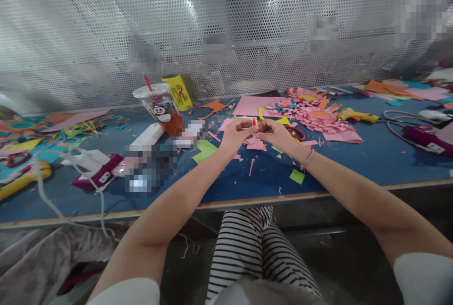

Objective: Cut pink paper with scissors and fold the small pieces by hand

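My left hand (238, 134) and my right hand (276, 136) meet above the blue table, their fingertips pinching a small pink strip of paper (254, 124) between them. Part of the strip is hidden by the fingers. Just below lie folded pink paper pieces (255, 143). Scissors with red handles (296, 133) rest behind my right wrist. To the right of my hands sits a pink paper flower (318, 117) with an orange middle, and a yellow glue gun (357, 116) lies beside it.
A plastic cup of brown drink (161, 109) with a red straw stands back left, near a yellow box (177, 92). Purple power strips (101, 173) and white cords lie left and right. Green paper (297, 176) and scraps litter the blue table (219, 191). Perforated metal panel (247, 21) rises behind.
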Tool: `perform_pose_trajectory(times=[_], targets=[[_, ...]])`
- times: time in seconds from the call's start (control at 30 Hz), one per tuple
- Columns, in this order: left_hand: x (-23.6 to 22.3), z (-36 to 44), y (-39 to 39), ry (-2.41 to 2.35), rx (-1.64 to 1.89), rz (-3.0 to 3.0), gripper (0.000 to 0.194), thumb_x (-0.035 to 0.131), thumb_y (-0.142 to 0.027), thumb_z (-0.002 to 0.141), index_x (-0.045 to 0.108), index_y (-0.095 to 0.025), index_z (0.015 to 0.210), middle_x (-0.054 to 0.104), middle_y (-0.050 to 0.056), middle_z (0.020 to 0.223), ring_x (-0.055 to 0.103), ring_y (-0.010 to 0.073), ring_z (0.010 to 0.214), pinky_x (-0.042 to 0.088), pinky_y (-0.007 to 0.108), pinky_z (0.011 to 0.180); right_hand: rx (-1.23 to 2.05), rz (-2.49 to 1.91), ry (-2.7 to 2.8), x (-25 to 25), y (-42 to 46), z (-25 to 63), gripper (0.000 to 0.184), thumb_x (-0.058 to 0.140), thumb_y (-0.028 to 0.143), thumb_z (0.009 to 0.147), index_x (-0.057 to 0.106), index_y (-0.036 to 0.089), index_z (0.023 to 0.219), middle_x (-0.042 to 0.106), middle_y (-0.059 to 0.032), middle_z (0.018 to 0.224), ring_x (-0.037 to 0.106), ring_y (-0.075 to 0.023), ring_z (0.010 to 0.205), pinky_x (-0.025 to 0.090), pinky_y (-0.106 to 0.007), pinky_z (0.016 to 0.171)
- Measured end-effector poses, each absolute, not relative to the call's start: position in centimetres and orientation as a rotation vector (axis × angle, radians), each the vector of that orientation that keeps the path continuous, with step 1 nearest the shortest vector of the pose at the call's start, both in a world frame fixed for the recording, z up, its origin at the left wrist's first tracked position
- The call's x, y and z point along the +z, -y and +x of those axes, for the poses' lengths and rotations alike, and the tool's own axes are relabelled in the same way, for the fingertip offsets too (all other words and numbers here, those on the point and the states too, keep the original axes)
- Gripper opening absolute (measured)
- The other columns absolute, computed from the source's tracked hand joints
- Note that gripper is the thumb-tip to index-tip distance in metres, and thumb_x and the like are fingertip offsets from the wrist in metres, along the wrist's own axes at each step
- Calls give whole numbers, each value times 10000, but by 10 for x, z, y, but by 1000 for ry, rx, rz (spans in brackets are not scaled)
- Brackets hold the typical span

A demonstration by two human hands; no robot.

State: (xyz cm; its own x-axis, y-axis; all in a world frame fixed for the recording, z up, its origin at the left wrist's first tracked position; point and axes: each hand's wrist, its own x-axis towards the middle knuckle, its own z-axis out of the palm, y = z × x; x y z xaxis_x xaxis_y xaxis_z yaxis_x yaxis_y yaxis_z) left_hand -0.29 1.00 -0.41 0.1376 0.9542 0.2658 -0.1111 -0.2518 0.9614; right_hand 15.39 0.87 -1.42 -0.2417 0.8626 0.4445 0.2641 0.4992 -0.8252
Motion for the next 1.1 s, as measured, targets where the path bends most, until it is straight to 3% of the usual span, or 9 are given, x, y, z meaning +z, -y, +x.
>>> perform_pose_trajectory(times=[0.17,0.4,0.63,0.77,0.93,1.1], targets=[[-3,-6,-13,-821,1256,1279,385,778,-318,540,629,-151,853,633,-1,772,598,94,668,517,278,693,929,-923,1692,-19,-16,157,265,643,393,676,518,178,767,534,12,715,472,-89,591,412,-240,543],[0,-7,-14,-763,1188,1156,259,713,-292,581,620,-141,769,642,15,711,616,129,681,513,296,693,949,-939,1561,-15,-13,158,133,548,292,729,460,192,739,444,34,685,461,-89,605,466,-250,573],[-7,-5,-16,-708,1161,1255,371,730,-172,509,625,-132,862,652,6,750,586,102,650,475,251,641,984,-823,1583,-18,-17,159,139,579,232,683,500,181,785,526,29,692,501,-91,606,447,-232,559],[-8,-5,-17,-716,1164,1230,328,734,-181,519,619,-127,822,625,-6,692,565,90,609,468,233,597,1063,-828,1515,-21,-18,157,161,606,237,656,535,177,788,549,28,707,505,-83,595,451,-227,553],[-7,-5,-17,-745,1165,1178,288,732,-189,517,619,-123,773,599,-15,656,559,86,588,474,227,571,1243,-831,1304,-20,-17,156,206,646,224,599,585,191,792,516,49,665,509,-77,596,490,-238,593],[-5,-5,-15,-754,1152,1211,312,734,-206,522,611,-121,796,595,-16,653,566,86,580,477,229,564,1339,-767,1183,-15,-13,155,125,627,174,575,556,190,677,468,62,601,465,-61,547,497,-229,566]])
